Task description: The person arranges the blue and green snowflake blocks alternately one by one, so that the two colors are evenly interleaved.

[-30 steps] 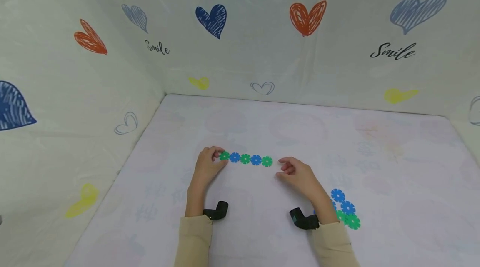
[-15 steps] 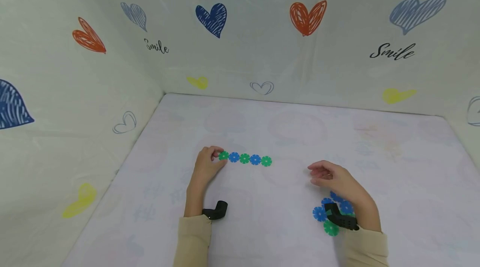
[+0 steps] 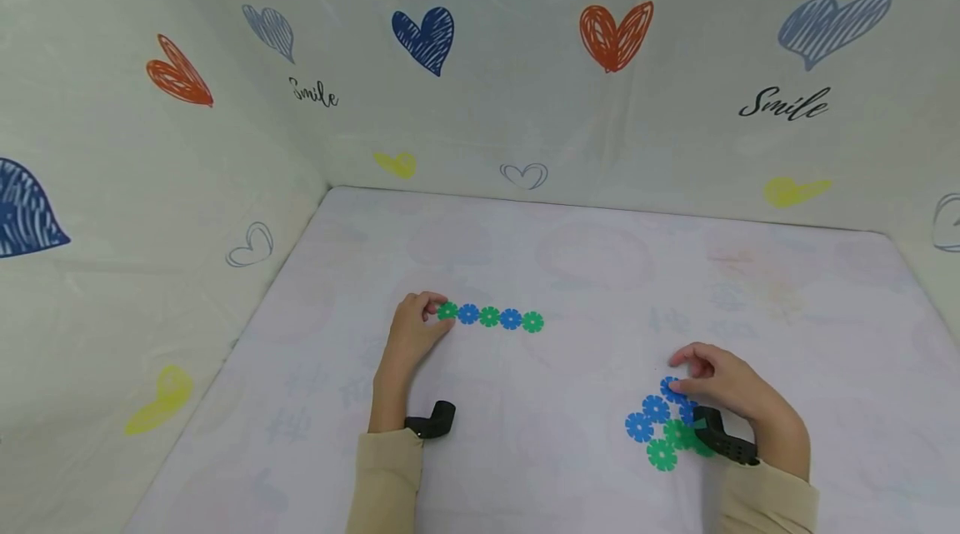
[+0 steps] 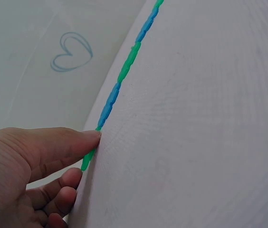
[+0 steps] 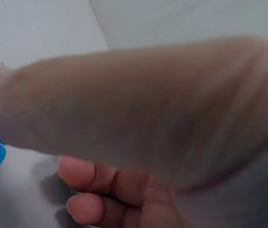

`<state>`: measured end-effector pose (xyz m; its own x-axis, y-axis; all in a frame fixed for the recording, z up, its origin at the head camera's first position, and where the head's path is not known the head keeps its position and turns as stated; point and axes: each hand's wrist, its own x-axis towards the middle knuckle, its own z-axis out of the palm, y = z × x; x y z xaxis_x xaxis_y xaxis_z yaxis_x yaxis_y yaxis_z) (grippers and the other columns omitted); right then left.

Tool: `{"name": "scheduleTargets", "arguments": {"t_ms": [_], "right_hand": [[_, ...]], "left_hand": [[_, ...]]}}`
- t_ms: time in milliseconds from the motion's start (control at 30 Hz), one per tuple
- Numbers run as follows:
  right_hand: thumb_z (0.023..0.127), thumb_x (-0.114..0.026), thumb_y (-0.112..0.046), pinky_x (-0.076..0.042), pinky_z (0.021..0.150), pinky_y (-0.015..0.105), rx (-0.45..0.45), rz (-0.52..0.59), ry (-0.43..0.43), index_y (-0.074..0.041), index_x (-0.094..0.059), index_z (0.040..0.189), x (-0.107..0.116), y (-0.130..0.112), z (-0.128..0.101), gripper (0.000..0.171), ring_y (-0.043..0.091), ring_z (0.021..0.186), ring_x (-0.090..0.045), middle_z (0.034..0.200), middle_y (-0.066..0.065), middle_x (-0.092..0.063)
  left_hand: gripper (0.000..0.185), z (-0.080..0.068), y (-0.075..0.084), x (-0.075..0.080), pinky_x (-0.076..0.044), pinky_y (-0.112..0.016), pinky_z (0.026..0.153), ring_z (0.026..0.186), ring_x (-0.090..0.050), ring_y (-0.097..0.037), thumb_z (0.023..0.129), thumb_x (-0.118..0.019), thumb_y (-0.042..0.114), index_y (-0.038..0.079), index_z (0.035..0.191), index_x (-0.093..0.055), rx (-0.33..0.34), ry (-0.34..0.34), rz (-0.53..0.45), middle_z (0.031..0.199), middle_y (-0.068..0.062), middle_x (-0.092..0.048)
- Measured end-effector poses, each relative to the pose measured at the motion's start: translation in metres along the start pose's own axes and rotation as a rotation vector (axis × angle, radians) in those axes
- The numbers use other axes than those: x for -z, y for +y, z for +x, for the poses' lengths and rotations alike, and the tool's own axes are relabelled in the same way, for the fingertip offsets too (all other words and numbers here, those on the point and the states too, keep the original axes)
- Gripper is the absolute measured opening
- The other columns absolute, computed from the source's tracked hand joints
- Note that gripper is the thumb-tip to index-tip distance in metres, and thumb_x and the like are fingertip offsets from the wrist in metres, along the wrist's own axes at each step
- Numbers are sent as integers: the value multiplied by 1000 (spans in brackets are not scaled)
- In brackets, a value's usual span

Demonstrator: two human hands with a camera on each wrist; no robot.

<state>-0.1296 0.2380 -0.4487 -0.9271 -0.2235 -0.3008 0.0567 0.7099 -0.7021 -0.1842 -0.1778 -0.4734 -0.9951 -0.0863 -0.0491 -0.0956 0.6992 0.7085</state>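
Flatly, left hand (image 3: 414,327) pinches 5-piece toothed plastic chain (image 3: 491,317).

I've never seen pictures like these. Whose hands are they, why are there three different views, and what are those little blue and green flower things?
These are a person's two bare hands; no machine is involved. The wide picture comes from a camera on the person's head, looking down at a pale cloth-covered surface with heart-printed walls. The black clips at the wrists are small cameras, which give the two close-ups. The left hand pinches the green end of a chain of five toy discs, alternating green and blue, lying flat; the left wrist view sees that chain edge-on. The right hand reaches a loose pile of blue and green discs, fingers on a blue one. Its wrist view is mostly blurred fingers, so the grip cannot be judged.
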Motion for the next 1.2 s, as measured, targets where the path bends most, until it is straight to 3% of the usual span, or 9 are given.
{"name": "scheduleTargets", "arguments": {"t_ms": [300,433,700,1200], "right_hand": [[75,-74,-21,-29,59,30,6,-95,-27,-7,-57,94,-3,1,1,29,17,72,-35,74,4,-37],[74,-74,-19,-29,60,32,-29,-91,-32,-7,-56,91,-4,-2,2,28,20,73,-35,74,4,-36],[73,-73,-16,-28,57,28,-13,-82,-36,-5,-57,88,-4,-3,1,24,15,64,-34,67,1,-35],[75,-71,-13,-33,57,25,-38,-69,-49,-1,-58,86,-3,-2,1,21,14,64,-40,69,2,-43]], "left_hand": [[32,0,0,0,-36,-30,73,85,-43,-20,81,-70,17,9,111,-62,-4,-2,-6,90,-6,-50],[32,0,0,0,-36,-31,73,86,-43,-20,81,-70,18,9,111,-62,2,-2,-4,90,-6,-50],[33,1,-1,-1,-36,-31,73,86,-43,-20,80,-70,18,10,111,-62,1,-1,2,91,-6,-50],[33,0,0,-1,-35,-31,73,86,-42,-20,81,-70,18,10,112,-62,9,-2,7,90,-6,-50]]}}
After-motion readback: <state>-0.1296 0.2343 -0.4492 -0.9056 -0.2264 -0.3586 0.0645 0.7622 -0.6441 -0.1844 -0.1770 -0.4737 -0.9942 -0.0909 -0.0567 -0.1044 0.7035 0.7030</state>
